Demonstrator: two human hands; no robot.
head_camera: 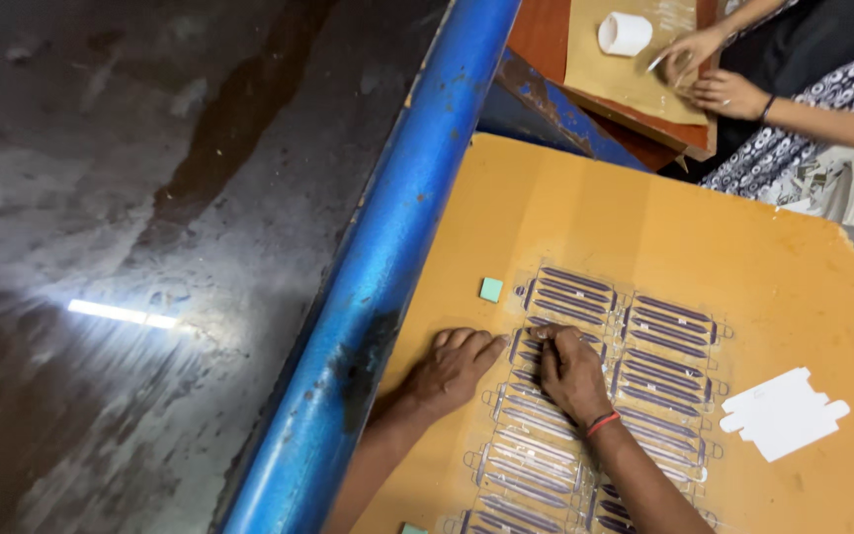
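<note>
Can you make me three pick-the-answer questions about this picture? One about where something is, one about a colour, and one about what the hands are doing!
1. Where is the small green square?
A. on the board, above the left hand
B. on the floor
C. on the white card

2. What colour is the board?
A. purple
B. orange-yellow
C. black

3. What is the left hand doing?
A. lying flat on the plastic sheet
B. waving in the air
C. holding a cup

Answers: 1 A, it sits on the board just past that hand. 2 B, the bare top looks orange-yellow. 3 A, it presses down beside the right hand.
</note>
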